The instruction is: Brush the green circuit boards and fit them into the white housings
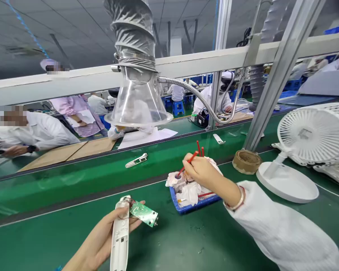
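In my left hand lies a long white plastic housing, its hollow inner side facing up. A green circuit board hangs off the housing's upper end on thin dark wires, over my fingertips. My right hand pinches a thin red stick, possibly a brush handle, whose lower end points down into a blue tray. Crumpled white tissues fill the tray, and more red sticks stand or lie among them.
A clear fume hood hangs above the bench. Right of the tray are a tape roll and a white fan. One white housing part lies on the green conveyor. Metal posts rise at right; co-workers sit across.
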Motion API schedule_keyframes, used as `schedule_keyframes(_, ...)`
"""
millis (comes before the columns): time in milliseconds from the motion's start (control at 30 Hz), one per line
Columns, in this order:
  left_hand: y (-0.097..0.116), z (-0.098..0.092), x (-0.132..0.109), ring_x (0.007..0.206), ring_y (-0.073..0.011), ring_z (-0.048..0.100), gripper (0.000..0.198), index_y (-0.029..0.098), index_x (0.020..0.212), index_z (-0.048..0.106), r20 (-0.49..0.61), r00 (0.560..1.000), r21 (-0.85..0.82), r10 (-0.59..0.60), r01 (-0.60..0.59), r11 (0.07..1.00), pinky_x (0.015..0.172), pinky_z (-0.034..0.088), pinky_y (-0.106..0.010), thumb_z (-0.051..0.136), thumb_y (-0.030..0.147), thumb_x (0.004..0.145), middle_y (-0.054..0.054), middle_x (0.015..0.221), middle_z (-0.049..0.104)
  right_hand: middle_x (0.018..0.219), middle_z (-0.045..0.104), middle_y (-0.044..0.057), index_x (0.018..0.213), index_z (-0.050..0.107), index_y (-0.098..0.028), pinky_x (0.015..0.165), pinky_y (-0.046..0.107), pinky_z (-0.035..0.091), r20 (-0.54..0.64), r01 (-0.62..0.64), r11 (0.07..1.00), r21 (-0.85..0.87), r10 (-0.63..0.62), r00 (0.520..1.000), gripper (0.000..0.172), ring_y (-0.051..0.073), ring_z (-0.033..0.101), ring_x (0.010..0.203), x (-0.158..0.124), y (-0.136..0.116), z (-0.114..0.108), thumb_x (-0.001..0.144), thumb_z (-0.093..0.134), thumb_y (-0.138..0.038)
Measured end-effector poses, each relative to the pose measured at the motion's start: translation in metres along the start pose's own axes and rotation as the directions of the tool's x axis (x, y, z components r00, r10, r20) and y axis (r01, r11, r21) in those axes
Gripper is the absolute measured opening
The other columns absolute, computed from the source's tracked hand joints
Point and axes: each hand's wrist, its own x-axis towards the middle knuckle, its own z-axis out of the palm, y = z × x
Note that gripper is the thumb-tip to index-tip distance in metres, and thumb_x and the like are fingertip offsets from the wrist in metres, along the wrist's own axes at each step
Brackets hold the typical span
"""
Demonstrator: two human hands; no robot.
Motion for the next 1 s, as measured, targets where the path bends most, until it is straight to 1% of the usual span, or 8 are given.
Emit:
schedule_keyframes(100,-0.009,0.003,-0.014,0.098,-0.0326,0.064,0.038,0.010,0.110,0.052,0.067,0.996,-0.018,-0.058,0.059,0.998,0.088,0.053,-0.046,0.064,0.007,0.074,-0.016,0.102,0.069,0.057,0.048,-0.005,0.071,0.051,-0.014,0.053,0.022,0.040,0.101,-0.008,0.998,-0.059,0.014,0.995,0.029,0.008,0.047,0.049,0.019,0.000,0.016,0.095,0.041,-0.026)
schedule_keyframes(200,-0.010,0.003,-0.019,0.090,-0.0307,0.067,0.038,0.010,0.111,0.052,0.080,0.992,-0.014,-0.094,0.095,0.995,0.088,0.053,-0.046,0.064,0.009,0.075,-0.015,0.097,0.070,0.058,0.048,-0.005,0.075,0.053,-0.012,0.052,0.021,0.041,0.143,0.018,0.992,-0.122,0.000,0.990,0.029,0.007,0.046,0.048,0.021,-0.001,0.020,0.095,0.044,-0.031)
schedule_keyframes(400,-0.005,0.004,-0.013,0.079,-0.0267,0.070,0.032,0.011,0.107,0.054,0.098,0.989,-0.033,-0.107,0.111,0.993,0.088,0.052,-0.047,0.061,0.009,0.076,-0.011,0.081,0.071,0.058,0.049,-0.001,0.072,0.047,-0.017,0.053,0.025,0.033,0.097,0.114,0.965,-0.238,-0.093,0.991,0.026,0.012,0.048,0.052,-0.006,-0.009,-0.004,0.093,0.031,-0.022)
schedule_keyframes(633,-0.003,0.018,-0.010,0.076,-0.0248,0.070,0.025,0.012,0.100,0.056,0.149,0.983,-0.024,-0.104,0.109,0.994,0.085,0.054,-0.046,0.061,0.010,0.075,-0.009,0.081,0.071,0.064,0.052,0.002,0.069,0.043,-0.020,0.072,0.029,0.040,0.060,0.310,0.918,-0.246,-0.305,0.951,0.028,0.013,0.050,0.059,-0.036,-0.013,-0.014,0.092,0.026,-0.024)
schedule_keyframes(767,-0.002,0.024,-0.010,0.077,-0.0237,0.069,0.023,0.011,0.098,0.058,0.171,0.981,-0.005,-0.096,0.099,0.995,0.087,0.052,-0.046,0.062,0.010,0.075,-0.011,0.084,0.070,0.059,0.046,0.000,0.067,0.041,-0.020,0.056,0.025,0.038,0.064,0.406,0.891,-0.203,-0.402,0.914,0.024,0.012,0.044,0.052,-0.048,-0.018,-0.018,0.090,0.031,-0.020)
schedule_keyframes(833,0.000,0.026,-0.010,0.070,-0.0210,0.068,0.021,0.010,0.096,0.059,0.169,0.981,-0.001,-0.093,0.094,0.996,0.087,0.052,-0.046,0.061,0.010,0.075,-0.008,0.076,0.069,0.057,0.044,-0.001,0.067,0.041,-0.021,0.048,0.024,0.033,0.058,0.429,0.883,-0.192,-0.427,0.903,0.023,0.011,0.041,0.048,-0.056,-0.022,-0.024,0.089,0.034,-0.018)
schedule_keyframes(900,0.001,0.027,-0.010,0.063,-0.0185,0.066,0.016,0.011,0.092,0.061,0.185,0.978,-0.006,-0.098,0.100,0.995,0.087,0.052,-0.047,0.061,0.012,0.076,-0.005,0.066,0.065,0.058,0.048,-0.001,0.070,0.045,-0.020,0.048,0.024,0.033,-0.012,0.424,0.895,-0.141,-0.430,0.903,0.021,0.011,0.045,0.050,-0.065,-0.027,-0.031,0.089,0.036,-0.015)
schedule_keyframes(1000,0.000,0.031,-0.010,0.061,-0.0175,0.065,0.011,0.012,0.087,0.062,0.226,0.968,-0.004,-0.113,0.116,0.993,0.086,0.052,-0.047,0.061,0.013,0.076,-0.003,0.062,0.063,0.066,0.058,0.001,0.089,0.053,-0.021,0.056,0.027,0.043,-0.245,0.373,0.913,0.165,-0.328,0.912,0.018,0.014,0.056,0.059,-0.082,-0.035,-0.035,0.090,0.037,-0.012)
